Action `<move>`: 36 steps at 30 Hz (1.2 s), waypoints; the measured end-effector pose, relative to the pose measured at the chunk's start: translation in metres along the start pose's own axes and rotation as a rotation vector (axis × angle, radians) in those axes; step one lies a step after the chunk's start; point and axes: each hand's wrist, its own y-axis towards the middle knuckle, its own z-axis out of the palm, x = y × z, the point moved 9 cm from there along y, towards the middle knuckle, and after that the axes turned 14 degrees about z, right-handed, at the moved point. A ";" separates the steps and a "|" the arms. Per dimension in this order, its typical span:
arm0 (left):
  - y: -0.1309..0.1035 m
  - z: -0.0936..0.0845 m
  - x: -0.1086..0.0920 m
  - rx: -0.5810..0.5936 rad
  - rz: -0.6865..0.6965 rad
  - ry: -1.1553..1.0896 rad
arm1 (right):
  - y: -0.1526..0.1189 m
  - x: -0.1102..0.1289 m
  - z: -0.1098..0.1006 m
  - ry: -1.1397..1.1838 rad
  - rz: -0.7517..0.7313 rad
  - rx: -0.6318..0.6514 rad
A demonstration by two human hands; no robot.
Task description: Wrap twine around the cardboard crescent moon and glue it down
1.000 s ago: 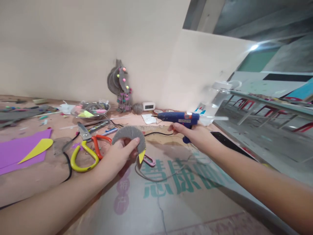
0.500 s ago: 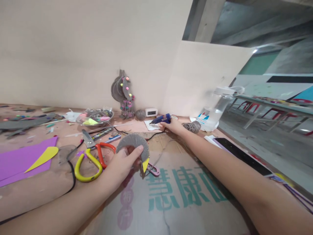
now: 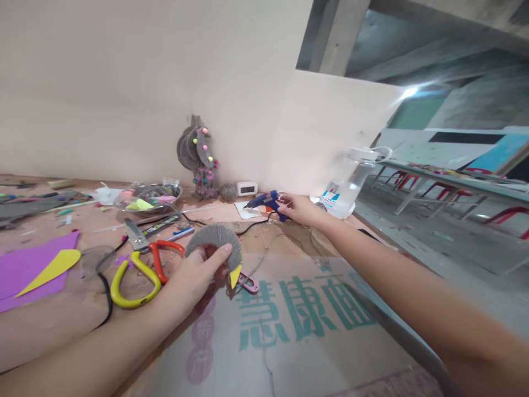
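Note:
Grey yarn wraps a curved crescent piece (image 3: pixel 219 237) with a yellow pointed tip, and my left hand (image 3: pixel 206 270) grips it between thumb and fingers above the cardboard. At the back, my right hand (image 3: pixel 295 209) is at the rear of a blue glue gun (image 3: pixel 264 201), its fingers apart and touching or very near the handle. The gun's nozzle points left over a small white sheet (image 3: pixel 247 210). A pink cutter (image 3: pixel 249 283) lies just right of the crescent's yellow tip. Scissors (image 3: pixel 138 281) with yellow and red handles rest beside my left wrist.
Purple sheets (image 3: pixel 45 253) carry a yellow cutout (image 3: pixel 53 270) at left. A plastic bowl (image 3: pixel 165 204) of craft bits, a hanging yarn ornament (image 3: pixel 198 154), a small white clock (image 3: pixel 247 188) and a water bottle (image 3: pixel 345 184) stand along the wall. Printed cardboard (image 3: pixel 231 347) lies in front.
The view has shifted, so most things appear further left. My right hand's fingers have loosened and spread at the glue gun, whose orange trigger now shows. My left hand still grips the crescent.

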 end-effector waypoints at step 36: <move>0.002 -0.006 -0.017 -0.018 0.103 0.260 | -0.173 0.098 -0.001 0.265 -0.269 0.214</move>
